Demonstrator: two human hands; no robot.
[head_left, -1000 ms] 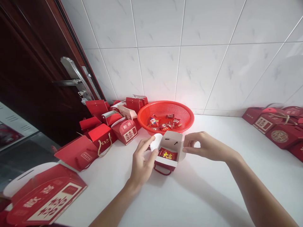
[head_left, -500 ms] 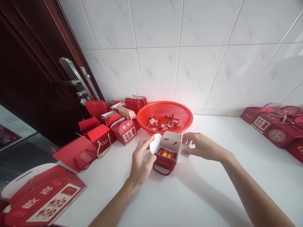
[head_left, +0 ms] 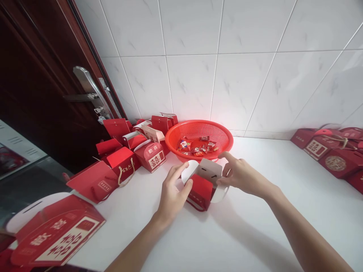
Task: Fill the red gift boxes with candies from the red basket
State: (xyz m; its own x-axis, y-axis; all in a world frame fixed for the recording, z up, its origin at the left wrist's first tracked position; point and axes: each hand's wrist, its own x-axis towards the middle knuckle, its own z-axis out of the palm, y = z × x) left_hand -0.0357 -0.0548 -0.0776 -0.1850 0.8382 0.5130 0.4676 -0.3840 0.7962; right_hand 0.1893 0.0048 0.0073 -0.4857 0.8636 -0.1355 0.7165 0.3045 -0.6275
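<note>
A small red paper gift box (head_left: 200, 187) with a white inside stands in front of me on the white tabletop. Its near red flap is folded inward over the opening, while the far flap stands up with two dark slots showing. My left hand (head_left: 173, 194) grips the left side, thumb on the near flap and fingers by the rounded white side flap. At the right, my right hand (head_left: 243, 176) holds the box's edge and side flap between thumb and fingers. What lies inside is mostly hidden under the red flap.
Right behind the box sits a red plastic basket (head_left: 227, 150) with several wrapped sweets (head_left: 199, 150). Several red gift boxes (head_left: 151, 156) crowd the left, a bigger one (head_left: 61, 236) near the front. More boxes (head_left: 333, 164) stand at the right by the tiled wall.
The near red flap has come down over the box opening, covering the red packet that showed inside. My left thumb has moved onto that flap. The right hand stays at the right side flap.
</note>
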